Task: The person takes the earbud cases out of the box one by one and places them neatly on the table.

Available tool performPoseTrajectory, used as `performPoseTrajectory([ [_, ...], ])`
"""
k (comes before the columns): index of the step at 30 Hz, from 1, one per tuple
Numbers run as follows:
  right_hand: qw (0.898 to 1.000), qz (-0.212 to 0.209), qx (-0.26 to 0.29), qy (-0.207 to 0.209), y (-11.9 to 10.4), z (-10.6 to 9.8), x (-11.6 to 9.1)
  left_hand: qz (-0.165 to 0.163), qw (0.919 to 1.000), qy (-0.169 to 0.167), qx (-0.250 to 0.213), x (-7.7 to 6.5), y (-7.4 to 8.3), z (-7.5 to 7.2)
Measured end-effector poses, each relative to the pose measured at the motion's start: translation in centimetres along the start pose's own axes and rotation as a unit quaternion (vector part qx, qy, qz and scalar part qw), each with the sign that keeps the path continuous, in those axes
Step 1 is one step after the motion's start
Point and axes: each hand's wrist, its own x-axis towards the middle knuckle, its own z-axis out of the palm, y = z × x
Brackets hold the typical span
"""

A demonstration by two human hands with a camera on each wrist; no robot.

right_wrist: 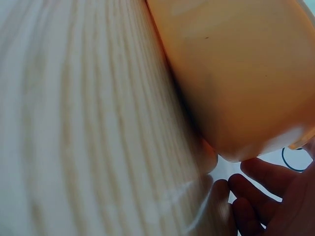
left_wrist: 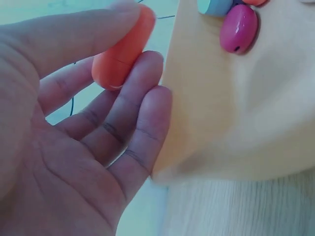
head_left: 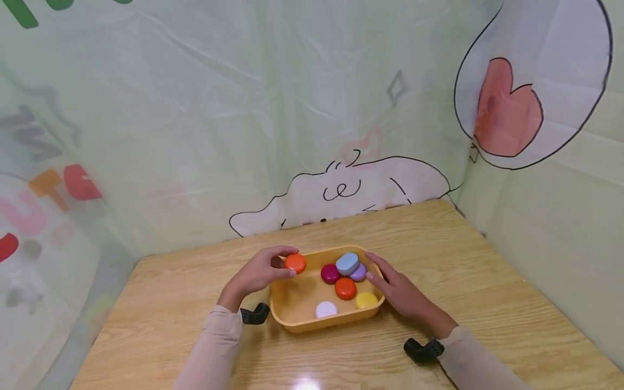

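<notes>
A flat, round, glossy orange bead [head_left: 295, 263] is pinched between the thumb and fingers of my left hand [head_left: 260, 272], above the left end of a yellow-orange tray [head_left: 298, 309]. In the left wrist view the same bead [left_wrist: 123, 54] stands on edge in the grip. My right hand [head_left: 402, 292] holds the tray's right end, thumb over the rim; the right wrist view shows its fingers [right_wrist: 266, 174] by the outer wall. Inside lie a magenta bead [head_left: 330, 274], a blue one [head_left: 348, 264], a purple one [head_left: 358, 272], a red-orange one [head_left: 345, 288], a yellow one [head_left: 366, 300] and a white one [head_left: 326, 309].
The tray rests on a wood-grain table [head_left: 195, 281]. A pale printed curtain [head_left: 195, 135] hangs along the table's back edge, and another panel [head_left: 546, 227] runs down the right side. Black wrist cameras [head_left: 255, 313] sit below both hands.
</notes>
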Motion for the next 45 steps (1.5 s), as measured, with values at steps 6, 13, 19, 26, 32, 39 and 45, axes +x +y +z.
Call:
performPoseTrajectory([
  [6, 1.0, -0.006, 0.001, -0.001, 0.0, -0.1, 0.1, 0.006, 0.999, 0.034, -0.028, -0.9, -0.4, -0.7],
  [13, 1.0, -0.002, 0.007, -0.002, 0.0, -0.1, 0.2, -0.003, 0.9974, 0.059, -0.041, -1.7, -1.1, -1.3],
  [19, 1.0, -0.005, 0.007, -0.004, -0.1, -0.1, 0.2, -0.007, 0.9953, 0.083, -0.049, -2.3, -2.0, -1.8],
  [26, 1.0, -0.001, 0.008, -0.003, 0.2, 0.1, 0.3, -0.025, 0.9924, 0.1, -0.068, -3.3, -3.5, -2.3],
  [32, 1.0, 0.0, 0.007, -0.001, 0.3, 0.1, 0.2, -0.059, 0.9886, 0.116, -0.075, -4.4, -4.7, -2.8],
  [39, 1.0, -0.005, 0.008, -0.002, 0.2, 0.0, 0.2, -0.078, 0.9853, 0.123, -0.088, -5.3, -6.3, -2.9],
  [45, 1.0, -0.004, 0.014, -0.001, 0.3, 0.2, 0.3, -0.092, 0.9832, 0.128, -0.093, -5.9, -7.4, -3.0],
])
